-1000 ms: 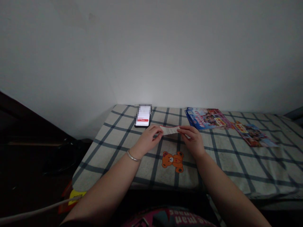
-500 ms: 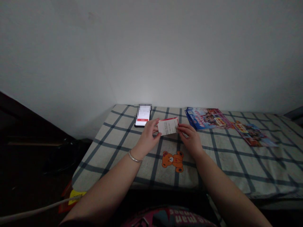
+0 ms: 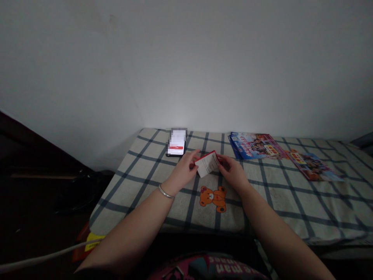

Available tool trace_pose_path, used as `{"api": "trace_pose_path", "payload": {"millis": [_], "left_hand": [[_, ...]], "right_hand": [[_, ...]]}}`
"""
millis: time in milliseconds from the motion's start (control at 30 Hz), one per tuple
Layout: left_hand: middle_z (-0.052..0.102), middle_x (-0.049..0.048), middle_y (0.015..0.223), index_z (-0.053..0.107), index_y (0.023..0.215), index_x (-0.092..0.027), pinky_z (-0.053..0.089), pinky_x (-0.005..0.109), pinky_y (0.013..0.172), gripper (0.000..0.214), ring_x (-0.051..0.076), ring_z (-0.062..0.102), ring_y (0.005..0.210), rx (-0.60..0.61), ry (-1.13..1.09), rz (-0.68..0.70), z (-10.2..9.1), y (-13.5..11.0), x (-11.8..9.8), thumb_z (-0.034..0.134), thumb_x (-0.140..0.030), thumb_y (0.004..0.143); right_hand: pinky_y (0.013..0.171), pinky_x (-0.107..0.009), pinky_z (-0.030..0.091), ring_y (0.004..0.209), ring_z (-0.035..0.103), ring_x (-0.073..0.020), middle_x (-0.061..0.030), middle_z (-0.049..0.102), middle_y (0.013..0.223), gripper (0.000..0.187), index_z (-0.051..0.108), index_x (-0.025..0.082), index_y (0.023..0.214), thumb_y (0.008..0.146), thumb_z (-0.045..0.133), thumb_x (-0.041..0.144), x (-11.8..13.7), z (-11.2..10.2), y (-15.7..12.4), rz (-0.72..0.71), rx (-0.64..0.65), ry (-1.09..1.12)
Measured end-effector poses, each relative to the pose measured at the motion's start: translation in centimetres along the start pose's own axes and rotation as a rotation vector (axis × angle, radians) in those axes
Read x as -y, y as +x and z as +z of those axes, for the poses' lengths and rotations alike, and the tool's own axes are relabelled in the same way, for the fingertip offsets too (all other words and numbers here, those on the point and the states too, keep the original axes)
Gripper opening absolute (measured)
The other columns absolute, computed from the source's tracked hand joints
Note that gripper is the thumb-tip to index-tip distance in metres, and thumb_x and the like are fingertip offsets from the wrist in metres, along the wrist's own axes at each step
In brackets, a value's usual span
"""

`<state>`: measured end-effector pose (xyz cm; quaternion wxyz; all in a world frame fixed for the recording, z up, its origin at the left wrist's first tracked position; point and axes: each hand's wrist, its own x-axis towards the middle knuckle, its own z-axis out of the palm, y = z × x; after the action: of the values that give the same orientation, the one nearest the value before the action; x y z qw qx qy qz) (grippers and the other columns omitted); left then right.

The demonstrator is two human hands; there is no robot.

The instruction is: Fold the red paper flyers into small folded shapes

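A small piece of folded paper (image 3: 206,165), white with lines of dark print and a red upper edge, is held between both hands above the checked cloth. My left hand (image 3: 185,167), with a silver bangle at its wrist, pinches the paper's left side. At the paper's right edge, my right hand (image 3: 231,170) grips it between thumb and fingers. Just beyond my left hand lies a phone (image 3: 176,143) with a lit white screen and a red bar. An orange teddy bear picture (image 3: 213,198) shows on the cloth below the paper.
A pale tablecloth (image 3: 140,182) with dark checks covers the table against a white wall (image 3: 186,66). Glossy colourful leaflets (image 3: 256,146) lie at the back right, with another leaflet (image 3: 314,165) beside them. A white cable (image 3: 49,254) runs at lower left, near a yellow-and-red object (image 3: 92,242).
The folded paper has tilted and dropped slightly towards me, its right side now higher and its left lower corner down. Both hands have shifted a little with it and still hold it.
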<state>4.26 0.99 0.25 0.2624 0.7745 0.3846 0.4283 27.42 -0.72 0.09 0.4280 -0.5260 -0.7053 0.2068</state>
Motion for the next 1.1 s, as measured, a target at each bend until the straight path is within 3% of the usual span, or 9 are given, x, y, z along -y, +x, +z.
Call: {"api": "trace_pose_path", "payload": {"millis": [133, 300, 467, 633, 767, 900, 1100], "left_hand": [[0.058, 0.0056, 0.108, 0.048, 0.13, -0.025, 0.058, 0.035, 0.083, 0.053, 0.017, 0.064, 0.097, -0.006, -0.089, -0.015, 0.3, -0.1, 0.0, 0.052, -0.004, 0.081], [0.061, 0.0066, 0.115, 0.048, 0.129, -0.024, 0.058, 0.033, 0.084, 0.049, 0.015, 0.066, 0.099, -0.011, -0.203, -0.088, 0.5, -0.1, -0.5, 0.05, -0.005, 0.084], [0.069, 0.004, 0.102, 0.047, 0.127, -0.022, 0.057, 0.034, 0.088, 0.039, 0.015, 0.068, 0.097, 0.0, -0.265, -0.006, 0.2, -0.1, -1.2, 0.054, -0.014, 0.089], [0.069, 0.0058, 0.106, 0.045, 0.131, -0.021, 0.055, 0.04, 0.089, 0.048, 0.018, 0.066, 0.101, 0.01, -0.105, 0.163, -0.6, -0.4, -2.5, 0.061, -0.021, 0.086], [0.064, 0.0075, 0.121, 0.057, 0.12, -0.021, 0.04, 0.05, 0.108, 0.032, 0.022, 0.054, 0.122, 0.089, 0.078, 0.341, -1.1, -0.3, -3.4, 0.053, -0.017, 0.088], [0.065, 0.0077, 0.121, 0.062, 0.113, -0.021, 0.033, 0.052, 0.111, 0.03, 0.021, 0.052, 0.123, 0.111, 0.292, 0.341, -1.0, 0.1, -3.2, 0.045, -0.011, 0.091], [0.068, 0.0046, 0.115, 0.067, 0.1, -0.021, 0.031, 0.055, 0.111, 0.016, 0.027, 0.046, 0.127, 0.191, 0.45, 0.322, -0.6, 0.2, -2.4, 0.055, -0.018, 0.089]], "right_hand": [[0.089, -0.039, 0.054, 0.1, 0.067, -0.0201, -0.0068, 0.07, 0.11, 0.039, 0.058, 0.024, 0.126, 0.088, 0.051, 0.023, 0.3, 0.0, -0.2, 0.118, 0.023, 0.081], [0.083, -0.039, 0.054, 0.094, 0.065, -0.0209, -0.0078, 0.069, 0.11, 0.048, 0.054, 0.023, 0.132, 0.084, 0.053, 0.022, 0.3, 0.1, -0.2, 0.113, -0.025, 0.037], [0.072, -0.035, 0.052, 0.075, 0.06, -0.0177, -0.0042, 0.067, 0.088, 0.028, 0.069, 0.024, 0.107, 0.084, 0.053, 0.021, 0.4, -0.3, -0.2, -0.019, -0.121, -0.033], [0.07, -0.032, 0.054, 0.085, 0.063, -0.019, -0.005, 0.068, 0.091, 0.016, 0.068, 0.023, 0.087, 0.083, 0.053, 0.02, 0.7, -0.5, -0.3, -0.074, -0.159, 0.026], [0.077, -0.034, 0.057, 0.09, 0.064, -0.0194, -0.0048, 0.068, 0.095, 0.016, 0.067, 0.023, 0.086, 0.08, 0.053, 0.018, 0.8, -0.5, -0.3, -0.049, -0.119, 0.072], [0.078, -0.035, 0.058, 0.093, 0.065, -0.0201, -0.0049, 0.069, 0.098, 0.017, 0.066, 0.023, 0.088, 0.078, 0.053, 0.017, 0.5, -0.6, -0.2, -0.005, -0.098, 0.104], [0.083, -0.037, 0.057, 0.095, 0.067, -0.0197, -0.004, 0.071, 0.102, 0.019, 0.064, 0.024, 0.088, 0.076, 0.052, 0.015, -0.5, -0.8, -0.1, 0.02, -0.035, 0.124]]}}
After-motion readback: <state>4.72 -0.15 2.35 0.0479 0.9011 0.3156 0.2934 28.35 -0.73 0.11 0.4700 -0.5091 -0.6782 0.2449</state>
